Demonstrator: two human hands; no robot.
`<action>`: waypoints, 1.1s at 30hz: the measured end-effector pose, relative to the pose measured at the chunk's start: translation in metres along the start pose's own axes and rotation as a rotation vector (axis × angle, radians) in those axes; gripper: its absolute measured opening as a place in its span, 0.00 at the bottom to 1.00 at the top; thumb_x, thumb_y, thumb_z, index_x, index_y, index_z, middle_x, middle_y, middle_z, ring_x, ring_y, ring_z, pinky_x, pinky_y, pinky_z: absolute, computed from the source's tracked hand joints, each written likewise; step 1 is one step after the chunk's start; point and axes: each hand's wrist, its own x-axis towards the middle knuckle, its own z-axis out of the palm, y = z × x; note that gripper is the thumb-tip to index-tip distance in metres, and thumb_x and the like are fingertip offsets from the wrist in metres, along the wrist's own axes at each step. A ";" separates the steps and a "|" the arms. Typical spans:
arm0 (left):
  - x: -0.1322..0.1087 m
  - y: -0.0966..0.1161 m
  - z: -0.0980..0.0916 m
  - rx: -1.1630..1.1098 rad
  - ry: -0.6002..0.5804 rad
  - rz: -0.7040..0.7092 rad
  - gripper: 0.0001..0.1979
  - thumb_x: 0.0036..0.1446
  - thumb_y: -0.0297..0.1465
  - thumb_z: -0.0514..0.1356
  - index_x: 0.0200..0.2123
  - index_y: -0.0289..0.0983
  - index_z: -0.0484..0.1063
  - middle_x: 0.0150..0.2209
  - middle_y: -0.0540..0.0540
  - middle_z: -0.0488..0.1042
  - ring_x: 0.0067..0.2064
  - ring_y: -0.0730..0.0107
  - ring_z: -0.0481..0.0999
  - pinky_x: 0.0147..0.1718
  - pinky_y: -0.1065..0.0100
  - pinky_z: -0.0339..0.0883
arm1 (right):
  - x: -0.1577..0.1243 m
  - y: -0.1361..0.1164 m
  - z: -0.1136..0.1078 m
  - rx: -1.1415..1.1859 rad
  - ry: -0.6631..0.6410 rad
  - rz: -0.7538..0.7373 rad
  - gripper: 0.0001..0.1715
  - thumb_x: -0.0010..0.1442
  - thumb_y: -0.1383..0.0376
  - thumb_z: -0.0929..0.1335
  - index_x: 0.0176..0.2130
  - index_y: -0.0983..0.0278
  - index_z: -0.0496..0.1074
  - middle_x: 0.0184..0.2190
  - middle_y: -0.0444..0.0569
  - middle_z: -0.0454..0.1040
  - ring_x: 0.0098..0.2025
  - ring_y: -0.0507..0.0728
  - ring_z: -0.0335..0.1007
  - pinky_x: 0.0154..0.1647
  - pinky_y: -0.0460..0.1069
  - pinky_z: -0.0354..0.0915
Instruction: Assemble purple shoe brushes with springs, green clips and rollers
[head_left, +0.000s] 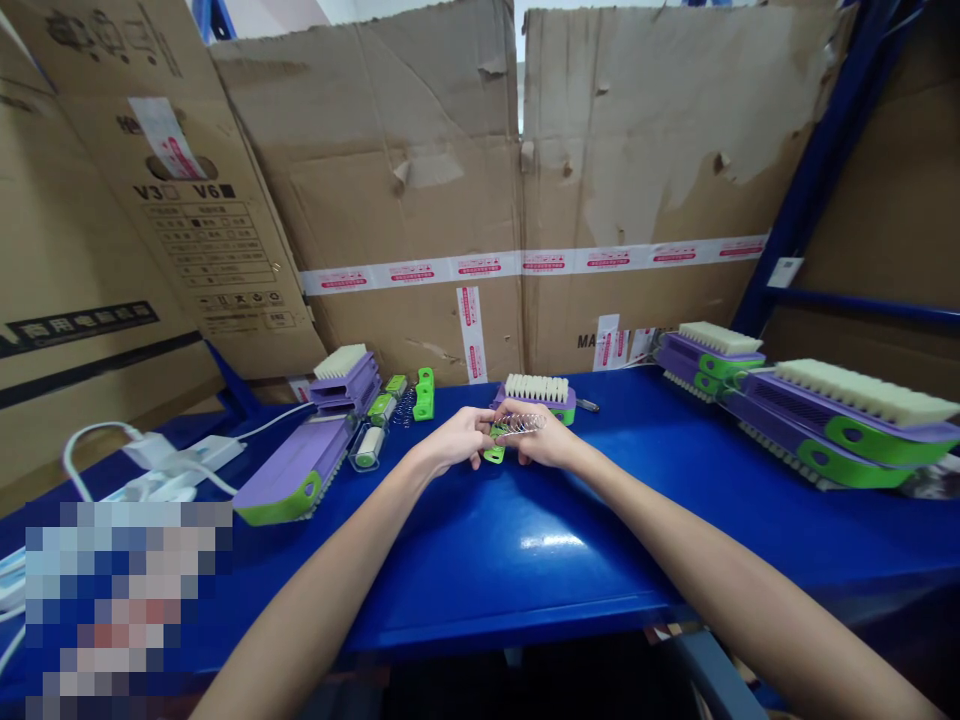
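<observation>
where the hands (454, 437) meet, green piece (496, 453) between, spring (523, 425) alongside

the left forearm (337, 560) enters from seven o'clock, the right forearm (697, 540) from four. left hand (458, 436) and right hand (551, 443) nearly meet, both curled.

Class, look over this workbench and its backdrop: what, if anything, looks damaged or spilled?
The cardboard panels standing behind the blue table look damaged: their outer layer is peeled and torn in several places. I see no spill.
</observation>
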 end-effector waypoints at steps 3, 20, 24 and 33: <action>-0.001 0.001 -0.001 -0.008 -0.004 -0.006 0.26 0.40 0.21 0.57 0.48 0.32 0.72 0.29 0.48 0.70 0.23 0.78 0.66 0.17 0.77 0.62 | 0.001 0.000 -0.001 -0.032 -0.011 -0.028 0.07 0.53 0.69 0.67 0.35 0.64 0.63 0.23 0.40 0.70 0.14 0.47 0.65 0.13 0.40 0.57; 0.002 -0.003 -0.009 0.044 -0.046 0.016 0.22 0.45 0.25 0.61 0.47 0.32 0.71 0.32 0.44 0.72 0.30 0.71 0.72 0.23 0.73 0.71 | 0.001 0.009 -0.001 0.064 -0.076 0.014 0.11 0.52 0.66 0.69 0.37 0.65 0.65 0.21 0.41 0.70 0.15 0.49 0.67 0.13 0.41 0.61; -0.001 -0.001 -0.015 0.036 -0.093 0.011 0.22 0.44 0.24 0.62 0.46 0.33 0.72 0.31 0.46 0.71 0.30 0.73 0.71 0.27 0.69 0.72 | -0.002 0.003 0.003 0.027 -0.027 0.006 0.10 0.53 0.66 0.68 0.37 0.63 0.65 0.23 0.41 0.71 0.16 0.48 0.65 0.13 0.41 0.59; -0.003 0.003 -0.015 0.081 -0.044 0.028 0.26 0.39 0.21 0.57 0.47 0.33 0.74 0.31 0.46 0.73 0.28 0.75 0.68 0.22 0.76 0.67 | -0.001 0.005 0.008 -0.051 0.031 -0.039 0.09 0.55 0.67 0.67 0.39 0.62 0.67 0.24 0.42 0.72 0.16 0.49 0.66 0.17 0.43 0.60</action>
